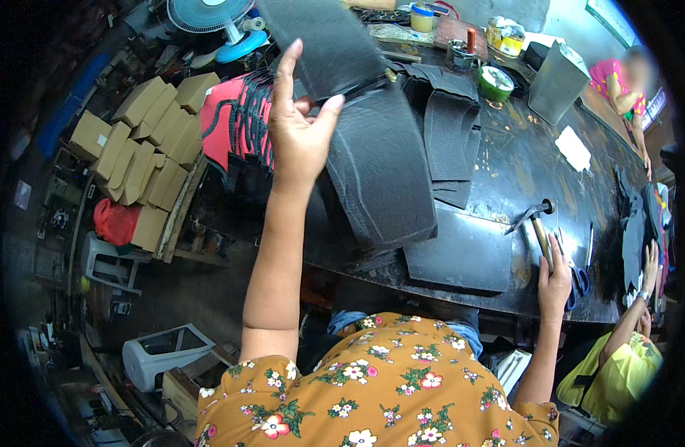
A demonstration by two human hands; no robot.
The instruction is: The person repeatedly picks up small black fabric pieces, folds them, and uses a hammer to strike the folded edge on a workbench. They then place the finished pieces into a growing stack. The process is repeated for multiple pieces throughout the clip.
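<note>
My left hand (301,145) is raised over the bench, index finger stretched up, thumb and other fingers closed on the edge of a black leather-like panel (379,164). The panel is creased near the hand, with one part rising away and the other hanging toward me. In my right hand (555,281), the wooden handle of a hammer (542,237) lies between thumb and fingers, its head pointing away from me. Blue-handled scissors (580,281) lie just right of that hand. Under the panel's near end is a dark flat board (461,249).
More black panels (452,127) are stacked behind. Red-and-black cut pieces (234,123) lie left, near cardboard boxes (145,127). A metal can (557,83), green tub (496,83) and blue fan (210,15) stand farther back. Co-workers sit at right, one in a yellow top (618,372).
</note>
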